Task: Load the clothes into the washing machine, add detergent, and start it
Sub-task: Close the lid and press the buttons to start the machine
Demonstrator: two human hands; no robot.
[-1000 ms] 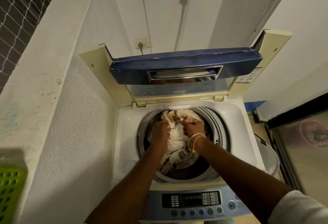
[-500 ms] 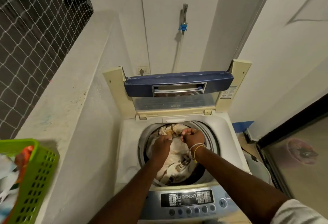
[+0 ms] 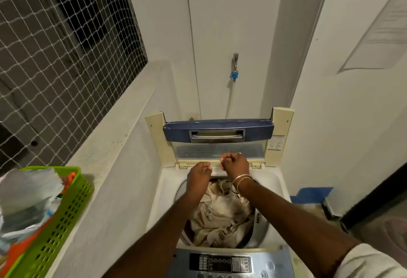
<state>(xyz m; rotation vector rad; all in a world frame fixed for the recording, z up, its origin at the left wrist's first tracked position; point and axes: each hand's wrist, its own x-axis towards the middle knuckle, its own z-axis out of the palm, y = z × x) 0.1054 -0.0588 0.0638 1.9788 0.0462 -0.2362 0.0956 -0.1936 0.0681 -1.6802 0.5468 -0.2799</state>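
clothes sat in the washing machine; my left hand and right hand, curled and empty, hovered at 12 o'clock. detergent and start were not yet done.

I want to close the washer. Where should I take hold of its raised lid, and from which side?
Take the recessed handle in the blue strip of the lid, reaching from the front. The lid stands upright at the back, and the recess faces you at mid-width, so it should pull down evenly.
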